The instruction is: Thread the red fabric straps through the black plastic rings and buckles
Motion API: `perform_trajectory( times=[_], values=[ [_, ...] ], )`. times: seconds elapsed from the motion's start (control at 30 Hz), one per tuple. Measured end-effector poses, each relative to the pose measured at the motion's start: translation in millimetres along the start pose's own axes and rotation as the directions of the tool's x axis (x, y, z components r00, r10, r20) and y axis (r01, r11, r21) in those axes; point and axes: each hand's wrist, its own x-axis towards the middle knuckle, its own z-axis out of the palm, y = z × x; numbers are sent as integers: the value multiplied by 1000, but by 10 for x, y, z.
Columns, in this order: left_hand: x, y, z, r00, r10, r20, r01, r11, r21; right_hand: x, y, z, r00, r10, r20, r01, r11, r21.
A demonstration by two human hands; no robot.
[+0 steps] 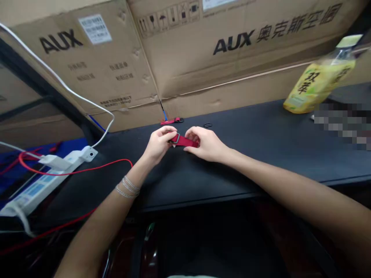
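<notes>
A short red strap (184,142) with a dark rectangular buckle (177,138) is stretched between my two hands, just above the black table (243,131). My left hand (159,143) pinches the buckle end between thumb and fingers. Around the strap's other end curl the fingers of my right hand (204,143), with the thumb underneath. Behind my left hand, another red strap piece (171,121) with a black buckle lies by the boxes. A small black ring (208,125) rests on the table behind my right hand.
Large cardboard boxes (179,65) line the back of the table. On the right stands a tilted-looking yellow drink bottle (315,85). A white power strip (49,179) lies at the left with a white cable (66,87) and a red cable (95,166).
</notes>
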Motion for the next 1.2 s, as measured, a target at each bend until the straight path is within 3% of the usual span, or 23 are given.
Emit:
perform_trajectory(
  times=[0.57, 0.93, 1.2],
  values=[
    [10, -21, 2, 1000, 10, -20, -10, 1000, -9, 13, -17, -7, 998, 28, -50, -32, 996, -85],
    [-3, 5, 8, 995, -92, -25, 90, 992, -86, 9, 1, -5, 997, 0, -74, -7, 996, -91],
    [-14, 6, 4, 995, -97, 0, 97, 991, -88, 11, 12, -4, 998, 13, -68, -17, 997, -70]
  ],
)
